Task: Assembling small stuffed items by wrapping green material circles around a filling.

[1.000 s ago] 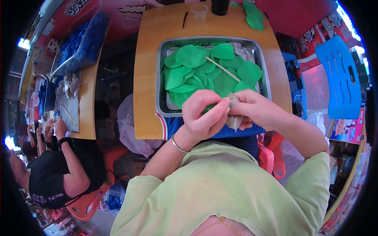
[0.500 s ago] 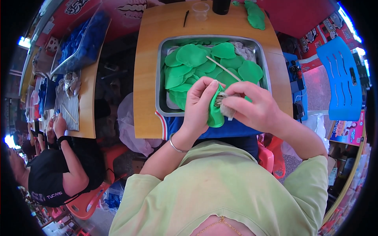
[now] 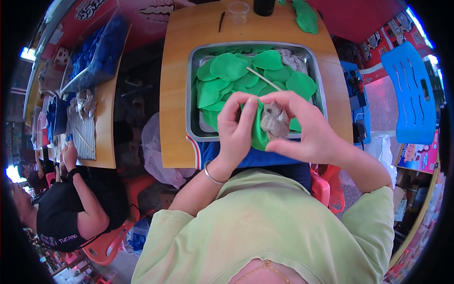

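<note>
Above the near side of a metal tray (image 3: 190,102), my left hand (image 3: 234,130) is closed on a soft green piece (image 3: 258,135), thumb and fingers pinching its edge. A crumpled beige-grey wad (image 3: 275,120), like thin plastic or cloth, bulges out of the green piece on its right. My right hand (image 3: 309,130) curves around this wad. Its index finger presses the top of the green piece and its thumb lies along the bottom. Many flat green rounded pieces (image 3: 229,66) overlap in the tray, with a thin pale stick (image 3: 263,79) across them.
The tray stands on a wooden table (image 3: 175,85). Along its far edge are a clear cup (image 3: 239,10), a black cylinder (image 3: 264,6) and more green pieces (image 3: 306,19). A blue plastic chair (image 3: 410,92) stands right. A person (image 3: 75,203) sits left at another table (image 3: 105,109).
My right fingers have spread from a pinch at the wad to a wider grasp around it. More of the wad now shows beside the green piece.
</note>
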The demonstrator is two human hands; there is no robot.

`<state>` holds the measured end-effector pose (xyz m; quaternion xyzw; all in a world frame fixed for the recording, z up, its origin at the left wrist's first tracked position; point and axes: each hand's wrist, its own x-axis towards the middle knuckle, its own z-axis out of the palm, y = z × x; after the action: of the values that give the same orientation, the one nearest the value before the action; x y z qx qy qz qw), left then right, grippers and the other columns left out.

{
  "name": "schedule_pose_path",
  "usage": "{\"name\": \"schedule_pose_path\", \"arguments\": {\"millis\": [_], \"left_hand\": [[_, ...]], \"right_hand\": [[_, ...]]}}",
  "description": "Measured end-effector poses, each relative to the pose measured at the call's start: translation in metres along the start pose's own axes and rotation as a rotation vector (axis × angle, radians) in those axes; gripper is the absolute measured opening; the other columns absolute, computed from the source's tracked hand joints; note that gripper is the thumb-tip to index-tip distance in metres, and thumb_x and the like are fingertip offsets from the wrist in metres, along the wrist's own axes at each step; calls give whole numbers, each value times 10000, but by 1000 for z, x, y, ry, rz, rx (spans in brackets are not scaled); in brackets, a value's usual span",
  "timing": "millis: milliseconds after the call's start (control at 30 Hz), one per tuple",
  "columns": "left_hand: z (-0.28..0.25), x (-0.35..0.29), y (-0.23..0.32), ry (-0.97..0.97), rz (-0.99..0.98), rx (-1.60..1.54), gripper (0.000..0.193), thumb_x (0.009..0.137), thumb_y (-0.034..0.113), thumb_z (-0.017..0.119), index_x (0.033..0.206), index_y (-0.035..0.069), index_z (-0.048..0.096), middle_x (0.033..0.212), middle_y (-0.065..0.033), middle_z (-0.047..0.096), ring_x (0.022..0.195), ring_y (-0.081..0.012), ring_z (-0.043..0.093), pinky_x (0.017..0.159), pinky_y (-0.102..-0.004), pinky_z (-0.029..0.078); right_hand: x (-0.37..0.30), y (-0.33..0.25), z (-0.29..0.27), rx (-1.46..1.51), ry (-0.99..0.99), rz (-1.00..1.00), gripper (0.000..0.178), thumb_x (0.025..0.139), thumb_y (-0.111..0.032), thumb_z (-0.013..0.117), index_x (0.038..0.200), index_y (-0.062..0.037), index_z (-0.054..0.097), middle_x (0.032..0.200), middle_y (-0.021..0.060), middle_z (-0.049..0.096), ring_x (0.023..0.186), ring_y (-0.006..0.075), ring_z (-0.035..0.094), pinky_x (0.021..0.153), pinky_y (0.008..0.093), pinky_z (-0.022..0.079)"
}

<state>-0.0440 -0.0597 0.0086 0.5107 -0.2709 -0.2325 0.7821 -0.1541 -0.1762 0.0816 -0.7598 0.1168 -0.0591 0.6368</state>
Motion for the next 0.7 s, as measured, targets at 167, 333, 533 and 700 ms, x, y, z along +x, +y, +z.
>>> {"name": "schedule_pose_path", "arguments": {"millis": [167, 333, 533, 700], "left_hand": [[-1, 5, -2, -90, -331, -397, 144, 963, 156, 537, 897, 34, 578, 828, 11, 601, 750, -24, 524, 667, -191, 431], [-3, 1, -6, -107, -279, -270, 132, 951, 134, 549, 880, 25, 575, 806, 2, 592, 724, -27, 498, 639, -204, 414], [-2, 0, -2, -4, 391, 398, 16, 842, -7, 601, 858, -6, 596, 783, -82, 566, 689, -170, 531, 597, -270, 419], [-6, 0, -7, -38, 709, 572, 117, 792, -42, 618, 900, 5, 618, 773, -103, 556, 687, -239, 537, 573, -312, 429]], "right_hand": [[2, 20, -3, -549, 46, -440, 565, 641, -5, 758, 1167, -88, 570, 1060, 106, 545, 913, 232, 584, 739, 288, 498], [8, 20, -6, -618, 73, -657, 386, 634, 38, 741, 991, -69, 642, 972, 87, 567, 878, 212, 596, 683, 308, 510], [7, 23, 7, -483, 177, -424, 234, 720, 8, 720, 894, -38, 571, 793, 64, 560, 671, 155, 582, 581, 269, 472], [2, 31, 18, 76, 244, 76, 182, 805, -50, 683, 887, -32, 522, 661, 10, 545, 590, 68, 536, 537, 198, 409]]}}
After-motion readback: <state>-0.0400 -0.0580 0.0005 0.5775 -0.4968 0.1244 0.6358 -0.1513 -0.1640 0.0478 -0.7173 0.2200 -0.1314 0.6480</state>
